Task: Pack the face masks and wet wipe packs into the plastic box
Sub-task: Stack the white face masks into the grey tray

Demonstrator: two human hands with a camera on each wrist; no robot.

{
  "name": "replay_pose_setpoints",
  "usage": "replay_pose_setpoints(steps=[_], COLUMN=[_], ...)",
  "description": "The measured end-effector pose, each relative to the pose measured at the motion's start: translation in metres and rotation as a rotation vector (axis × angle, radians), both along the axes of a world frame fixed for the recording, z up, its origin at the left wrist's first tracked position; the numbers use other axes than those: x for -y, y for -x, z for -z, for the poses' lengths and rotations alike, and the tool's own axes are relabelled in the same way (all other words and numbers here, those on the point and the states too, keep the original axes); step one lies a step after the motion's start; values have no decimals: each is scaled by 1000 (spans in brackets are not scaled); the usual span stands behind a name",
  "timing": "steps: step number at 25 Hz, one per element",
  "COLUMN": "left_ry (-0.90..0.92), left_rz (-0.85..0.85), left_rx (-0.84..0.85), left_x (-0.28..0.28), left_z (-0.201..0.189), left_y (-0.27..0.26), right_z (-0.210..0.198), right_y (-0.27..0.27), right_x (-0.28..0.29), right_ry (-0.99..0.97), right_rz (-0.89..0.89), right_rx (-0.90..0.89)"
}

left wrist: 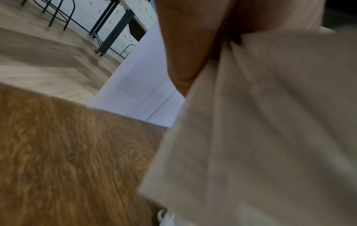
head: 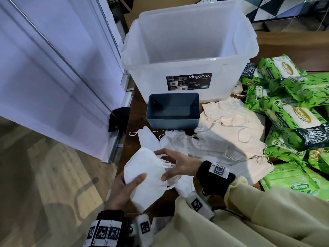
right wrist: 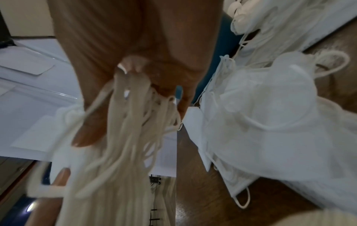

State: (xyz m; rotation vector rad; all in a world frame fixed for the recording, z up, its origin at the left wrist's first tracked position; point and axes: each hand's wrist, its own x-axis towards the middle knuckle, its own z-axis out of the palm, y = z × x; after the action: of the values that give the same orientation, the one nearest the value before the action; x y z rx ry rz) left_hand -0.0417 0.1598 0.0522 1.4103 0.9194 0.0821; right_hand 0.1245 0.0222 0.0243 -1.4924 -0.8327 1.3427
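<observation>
Left hand (head: 122,189) gripping from below, right hand (head: 175,164) fingers curled, pinching

1. The dark wooden table (head: 138,97) carries the clear plastic box (head: 188,49) at 12 o'clock.
2. A blue bin (head: 172,111) sits centrally.
3. Loose face masks (head: 229,129) spread toward 3 o'clock, beside green wet wipe packs (head: 292,114).

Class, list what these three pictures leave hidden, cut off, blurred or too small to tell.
- Number of masks held: head view, they overlap in one stack.
- Left hand fingers: left wrist view, blurred mask covers them.
- Ear loops: right wrist view, motion blur hides the count.
- Box bottom: head view, near wall hides it.
- Wipe packs: head view, right edge cuts the pile.
</observation>
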Motion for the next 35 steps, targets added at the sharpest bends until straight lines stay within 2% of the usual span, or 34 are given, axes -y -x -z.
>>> replay_pose_setpoints(steps=[3, 8, 13, 17, 19, 20, 21, 24, 25, 27, 29, 33, 35], left_ry=[-12, 7, -41, -50, -45, -40, -33, -56, -60, -47, -37, -14, -9], left_rz=[-27, -106, -251, -277, -318, -367, -425, -585, -611, -640, -646, -634, -633], left_rx=[-30, -60, 46, 118, 138, 139, 140, 132, 134, 135, 111, 104, 102], left_x=[-3, -1, -10, -13, -22, -30, -39, -61, -64, -64, -59, -52, -53], left_z=[6, 12, 11, 4, 0, -1, -3, -3, -3, -2, 0, 3, 4], left_y=[10, 8, -1, -20, -23, -19, -14, 11, 18, 24, 22, 15, 17], right_z=[8, 14, 16, 6, 1, 2, 6, 30, 38, 56, 70, 69, 62], right_y=[1, 2, -20, -30, -38, -42, -47, -52, -47, -31, -21, -39, -57], right_x=[0, -12, -16, -30, -29, -25, -19, 7, 15, 24, 27, 41, 57], right_ry=[-1, 10, 26, -65, -52, -20, 46, 501, 636, 734, 714, 660, 685], right_rz=[117, 159, 315, 322, 304, 297, 289, 96, 6, -90, -89, 151, 229], right_rx=[18, 40, -71, 48, 13, 17, 100, 662, 743, 784, 783, 670, 703])
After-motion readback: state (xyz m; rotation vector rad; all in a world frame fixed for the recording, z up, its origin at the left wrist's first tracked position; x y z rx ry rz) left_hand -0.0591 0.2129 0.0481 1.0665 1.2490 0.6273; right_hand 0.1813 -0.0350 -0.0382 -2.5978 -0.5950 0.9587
